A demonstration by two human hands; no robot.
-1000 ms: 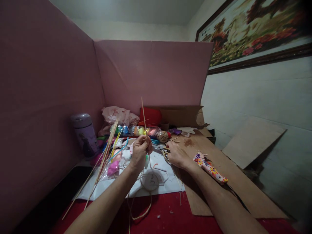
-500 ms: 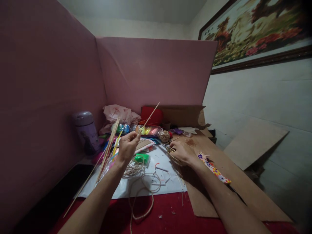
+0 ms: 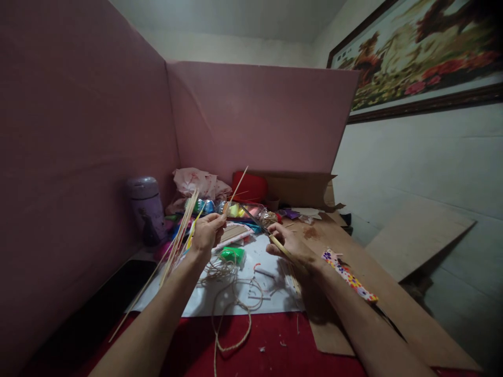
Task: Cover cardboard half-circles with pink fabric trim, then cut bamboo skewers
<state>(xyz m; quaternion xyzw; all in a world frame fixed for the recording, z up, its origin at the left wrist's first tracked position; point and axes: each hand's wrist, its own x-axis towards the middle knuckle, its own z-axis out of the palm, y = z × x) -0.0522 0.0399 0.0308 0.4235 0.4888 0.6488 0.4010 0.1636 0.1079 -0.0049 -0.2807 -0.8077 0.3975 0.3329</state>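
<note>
Pinched between the fingers of my left hand (image 3: 208, 233) is a thin bamboo skewer (image 3: 239, 184), its pointed tip slanting up and to the right. My right hand (image 3: 288, 243) has its fingers around the yellow handle of a pair of scissors (image 3: 261, 225). The dark blades point up and left, with the ends a little to the right of the skewer, apart from it. Beneath my hands lie a green packet (image 3: 232, 255) and a tangle of twine (image 3: 220, 269). A bundle of skewers (image 3: 181, 235) leans beside my left wrist.
At the back left stands a purple flask (image 3: 147, 212). Coloured clay packs (image 3: 243, 210) and a ball of twine (image 3: 269, 217) sit behind my hands. A cardboard sheet (image 3: 334, 324), with a flower-patterned strip (image 3: 349, 276) on it, covers the right side. Small scraps litter the white sheet (image 3: 196, 306).
My right hand has lifted the scissors off the table, and their blades now point toward the skewer. The skewer stands slightly steeper in my left hand. The view has shifted a little.
</note>
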